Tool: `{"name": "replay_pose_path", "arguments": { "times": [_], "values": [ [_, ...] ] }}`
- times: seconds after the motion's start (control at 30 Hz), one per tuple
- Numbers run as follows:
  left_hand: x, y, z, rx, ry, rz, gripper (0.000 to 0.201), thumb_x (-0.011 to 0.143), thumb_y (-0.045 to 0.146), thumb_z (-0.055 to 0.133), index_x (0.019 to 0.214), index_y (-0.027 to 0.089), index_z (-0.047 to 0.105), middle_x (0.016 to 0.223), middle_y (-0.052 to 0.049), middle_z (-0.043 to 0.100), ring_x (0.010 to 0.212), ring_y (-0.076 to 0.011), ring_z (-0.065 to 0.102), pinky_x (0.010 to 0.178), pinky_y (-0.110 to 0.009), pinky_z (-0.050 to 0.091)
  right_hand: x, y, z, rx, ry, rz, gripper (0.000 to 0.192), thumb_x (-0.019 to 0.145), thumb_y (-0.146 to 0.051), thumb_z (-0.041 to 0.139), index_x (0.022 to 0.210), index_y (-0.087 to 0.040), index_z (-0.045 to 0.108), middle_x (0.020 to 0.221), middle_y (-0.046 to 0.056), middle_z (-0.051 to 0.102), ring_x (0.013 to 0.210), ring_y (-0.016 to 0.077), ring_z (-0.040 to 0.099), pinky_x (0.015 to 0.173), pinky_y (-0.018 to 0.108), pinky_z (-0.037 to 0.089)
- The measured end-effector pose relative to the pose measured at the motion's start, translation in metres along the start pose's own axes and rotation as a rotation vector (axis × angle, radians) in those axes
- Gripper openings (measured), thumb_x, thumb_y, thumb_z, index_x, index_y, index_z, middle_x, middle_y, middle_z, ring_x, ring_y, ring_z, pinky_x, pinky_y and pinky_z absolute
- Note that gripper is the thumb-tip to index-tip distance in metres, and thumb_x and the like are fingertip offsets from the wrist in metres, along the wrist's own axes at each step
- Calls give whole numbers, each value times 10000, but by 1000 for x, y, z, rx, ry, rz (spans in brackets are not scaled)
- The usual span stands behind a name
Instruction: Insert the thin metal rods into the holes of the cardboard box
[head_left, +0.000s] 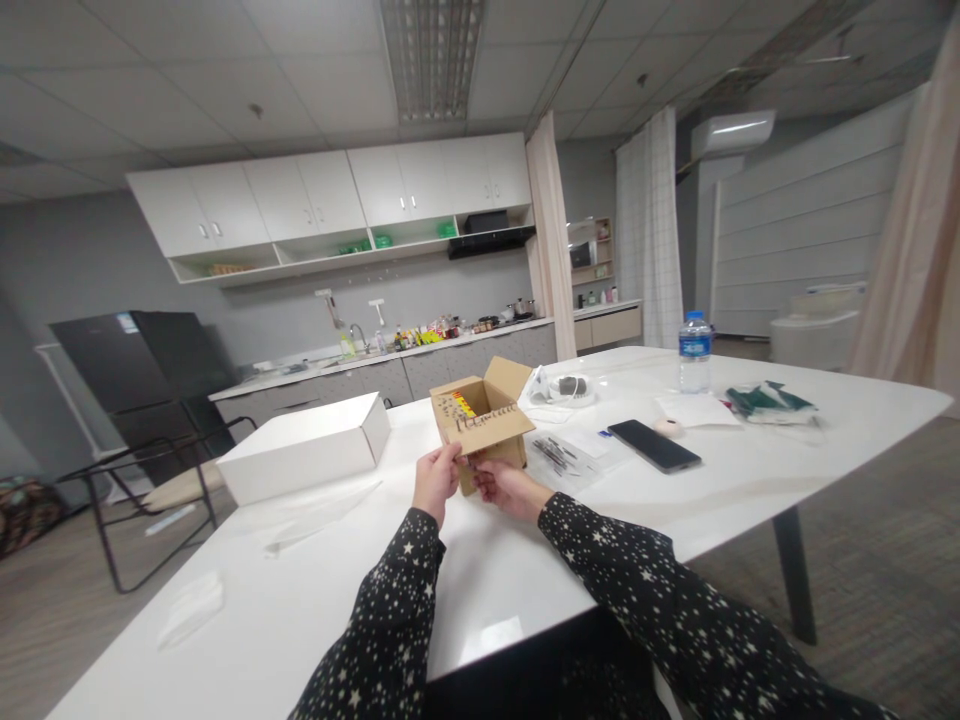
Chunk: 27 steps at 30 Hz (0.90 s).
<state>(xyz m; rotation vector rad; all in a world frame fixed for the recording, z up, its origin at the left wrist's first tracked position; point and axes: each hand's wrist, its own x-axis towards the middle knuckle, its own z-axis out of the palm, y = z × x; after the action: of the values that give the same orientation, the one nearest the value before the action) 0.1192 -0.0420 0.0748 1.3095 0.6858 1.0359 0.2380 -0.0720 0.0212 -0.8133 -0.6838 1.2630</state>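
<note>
A small brown cardboard box (486, 420) with its flaps open stands on the white table (495, 580), straight ahead of me. Something yellow and red shows inside it. My left hand (436, 480) grips the near left corner of the box by its front flap. Under the near right side, my right hand (508, 488) holds the box from below. Both sleeves are dark with white stars.
A white closed box (304, 448) lies to the left. A black phone (654, 445), plastic packets (562, 455), a water bottle (694, 352) and a green packet (769, 400) sit to the right. A black chair (142, 480) stands beyond the left table edge.
</note>
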Motion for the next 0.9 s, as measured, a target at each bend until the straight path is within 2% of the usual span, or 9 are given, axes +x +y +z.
{"name": "replay_pose_path", "arguments": {
  "times": [0.17, 0.33, 0.57, 0.73, 0.9],
  "values": [
    [1, 0, 0, -5, 6, 7, 304, 620, 403, 659, 553, 141, 519, 335, 117, 250, 286, -2, 180, 335, -169, 84, -2, -2, 4, 22, 29, -30, 57, 808, -140, 564, 800, -111, 613, 568, 9, 547, 481, 73, 461, 422, 177, 313],
    [0, 0, 0, -7, 9, -12, 303, 610, 399, 663, 546, 139, 521, 333, 119, 244, 287, 0, 179, 337, -162, 86, -2, 0, 0, 5, 68, 25, 98, 814, -97, 511, 775, -98, 601, 542, 29, 544, 461, 91, 470, 397, 193, 293],
    [0, 1, 0, 0, 9, 7, 302, 612, 399, 658, 546, 140, 517, 336, 119, 245, 290, -2, 179, 338, -165, 90, -3, -3, 2, 39, 19, -30, 16, 779, -129, 596, 764, -124, 592, 569, -1, 531, 499, 83, 469, 437, 190, 334],
    [1, 0, 0, -4, 5, -2, 310, 608, 404, 662, 545, 139, 515, 333, 122, 241, 291, 1, 172, 339, -167, 84, -3, -2, 0, 22, 23, -33, 16, 755, -131, 604, 745, -121, 595, 554, 7, 534, 489, 91, 459, 427, 203, 315],
    [2, -2, -1, -10, -8, 3, 317, 612, 414, 662, 550, 140, 516, 330, 120, 242, 289, -2, 174, 341, -173, 76, 0, -2, 0, 18, 4, -105, 37, 719, -160, 630, 732, -134, 606, 570, 7, 548, 522, 102, 467, 439, 214, 308]
  ]
}}
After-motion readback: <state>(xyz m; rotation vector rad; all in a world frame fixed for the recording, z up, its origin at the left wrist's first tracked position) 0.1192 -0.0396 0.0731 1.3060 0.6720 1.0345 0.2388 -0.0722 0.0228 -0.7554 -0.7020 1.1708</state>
